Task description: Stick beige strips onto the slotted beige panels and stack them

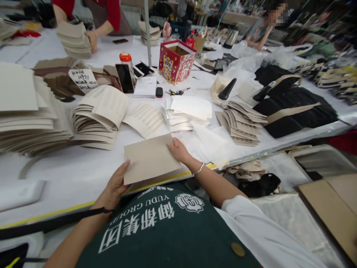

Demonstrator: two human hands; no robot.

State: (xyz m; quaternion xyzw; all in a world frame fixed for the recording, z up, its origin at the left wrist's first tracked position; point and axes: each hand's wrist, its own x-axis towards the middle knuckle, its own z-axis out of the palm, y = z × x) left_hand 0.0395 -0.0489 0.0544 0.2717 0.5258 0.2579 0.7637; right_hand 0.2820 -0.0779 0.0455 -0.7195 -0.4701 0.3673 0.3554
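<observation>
A flat, rectangular beige panel (152, 158), of cardboard or stiff fabric, is held level over the table's front edge. My left hand (117, 182) grips its left end, with the fingers hidden beneath. On the far right corner, my right hand (180, 149) pinches the panel between thumb and fingers. Just beyond it lie a small pile of ribbed beige pieces (147, 120) and a stack of white sheets (189, 109). Thin translucent sheets (213, 141) spread to the right of my right hand.
Fanned stacks of beige panels (97, 115) stand at the left, with a taller stack (30, 119) beside them. A red box (177, 61), a phone (124, 78) and keys (178, 91) sit farther back. Black bags (295, 108) lie at right. Across the table, a person (92, 22) handles another stack.
</observation>
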